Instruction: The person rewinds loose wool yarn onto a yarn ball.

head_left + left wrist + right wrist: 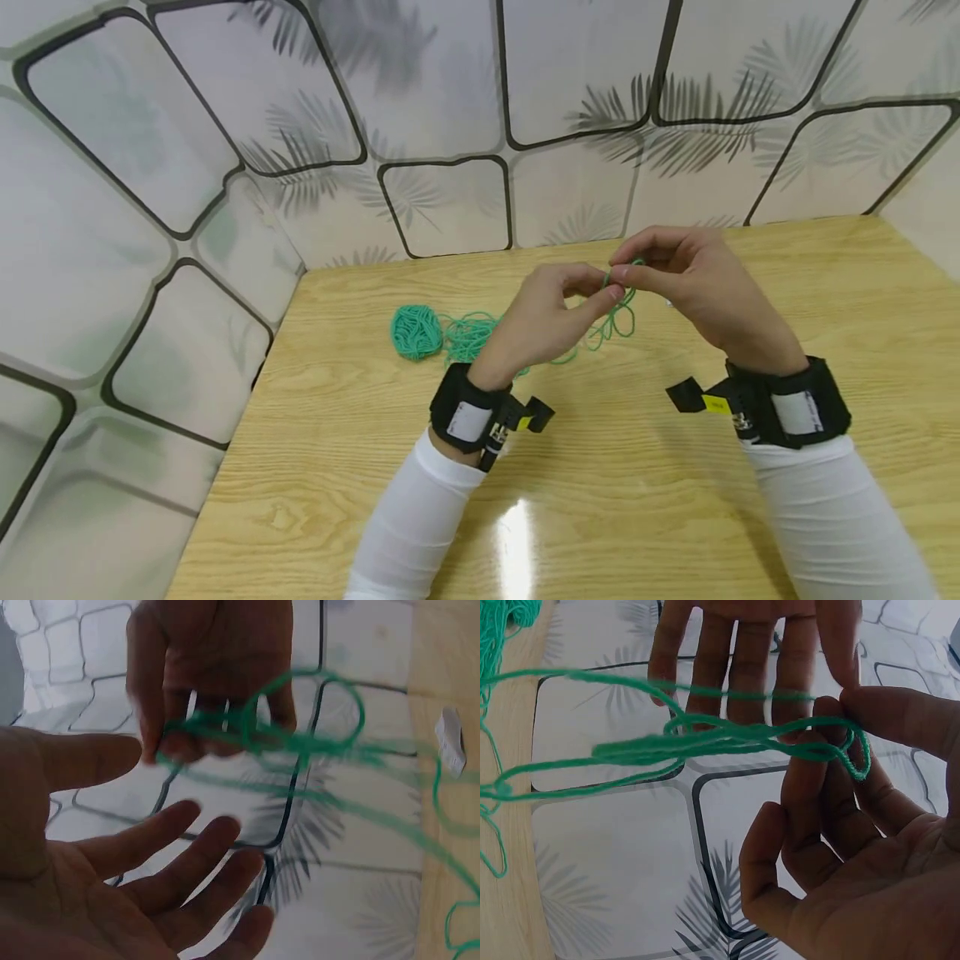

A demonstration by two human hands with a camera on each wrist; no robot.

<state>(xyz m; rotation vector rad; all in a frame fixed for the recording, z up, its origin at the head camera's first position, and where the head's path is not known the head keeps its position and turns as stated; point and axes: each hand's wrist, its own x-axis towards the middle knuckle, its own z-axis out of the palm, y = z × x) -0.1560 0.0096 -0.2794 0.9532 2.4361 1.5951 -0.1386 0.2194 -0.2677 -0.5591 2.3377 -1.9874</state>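
"Judging by the head view, what did handling the green yarn [624, 323] well call for?"

"A light, steady pinch, I thought, with slack left toward the loose heap [467, 337] and the yarn ball [416, 332], both on the surface [322, 467] left of centre. The looped part hung right of centre, at the fingertips."

"And the arms?"

"Both reached up from the bottom edge; the left hand [549, 312] and the right hand [705, 287] came together at their tips, wrists well apart."

"Did the left wrist view show a grip?"

"Not by the left hand: its fingers were spread and relaxed at lower left, thumb tip just beside the yarn. Taking one strand at a time seemed wisest there. A white scrap [450, 742] lay near the right edge."

"What about the right wrist view?"

"Holding the loops together mattered most, I judged. Right of centre, the right thumb and a fingertip pinched the yarn, the remaining fingers bent, palm turned up. Across the top, the left hand hung with straight fingers."
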